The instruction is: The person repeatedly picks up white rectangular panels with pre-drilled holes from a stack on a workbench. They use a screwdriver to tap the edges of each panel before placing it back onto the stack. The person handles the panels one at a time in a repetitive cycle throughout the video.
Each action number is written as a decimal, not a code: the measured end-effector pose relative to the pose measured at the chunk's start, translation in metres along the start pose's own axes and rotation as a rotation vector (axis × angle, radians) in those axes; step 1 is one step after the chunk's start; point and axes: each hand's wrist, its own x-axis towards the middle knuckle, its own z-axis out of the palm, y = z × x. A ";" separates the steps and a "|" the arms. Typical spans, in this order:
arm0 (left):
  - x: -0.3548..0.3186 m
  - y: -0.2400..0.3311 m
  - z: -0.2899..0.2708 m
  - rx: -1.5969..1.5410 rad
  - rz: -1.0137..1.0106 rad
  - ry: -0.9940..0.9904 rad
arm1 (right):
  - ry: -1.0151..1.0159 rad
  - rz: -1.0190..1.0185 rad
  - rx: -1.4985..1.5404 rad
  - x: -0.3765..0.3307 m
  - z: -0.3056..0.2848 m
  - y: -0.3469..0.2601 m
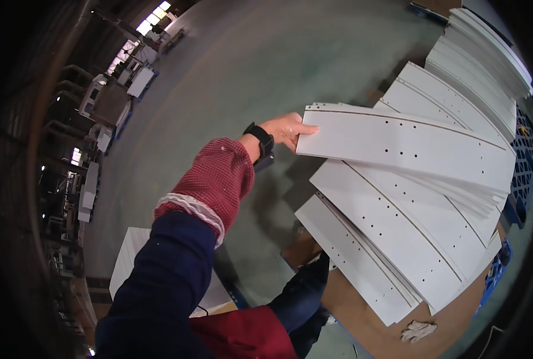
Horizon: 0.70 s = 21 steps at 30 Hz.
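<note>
My left hand [287,130] grips the left end of a long white drilled panel [440,140], thumb on top and the other fingers mostly hidden beneath. A groove runs along the panel's far edge, and small dark holes dot its face. It lies across the top of a fanned stack of similar white panels, its left end jutting out past them. Below it, another white panel [392,224] lies at a slant, with a lower panel [350,257] nearer to me. My right hand is out of view.
The stack rests on a brown board [362,323] over a blue pallet [497,269]. A pale work glove [419,331] lies on that board. More stacked white panels [476,66] stand at far right. Another white stack [129,254] sits behind my left arm; my leg [302,296] is beside the pallet.
</note>
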 end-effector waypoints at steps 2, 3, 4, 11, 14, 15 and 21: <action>0.005 -0.007 -0.005 0.335 0.010 0.185 | 0.001 -0.036 -0.066 0.004 0.001 -0.003; 0.008 -0.019 -0.003 0.366 0.105 0.449 | -0.025 -0.019 -0.083 0.006 0.002 -0.004; 0.009 -0.034 -0.004 0.346 0.347 0.667 | -0.049 -0.006 -0.094 0.008 0.003 -0.005; -0.011 -0.224 0.074 -0.015 -0.186 0.351 | -0.032 -0.061 -0.044 0.015 0.019 -0.016; 0.000 -0.287 0.134 0.059 -0.250 0.197 | -0.050 0.044 -0.013 0.015 0.027 -0.022; 0.003 -0.301 0.147 -0.021 -0.148 0.109 | -0.065 0.046 -0.042 0.015 0.028 -0.024; 0.019 -0.329 0.178 0.151 -0.038 0.596 | -0.186 0.069 -0.138 0.020 0.026 -0.016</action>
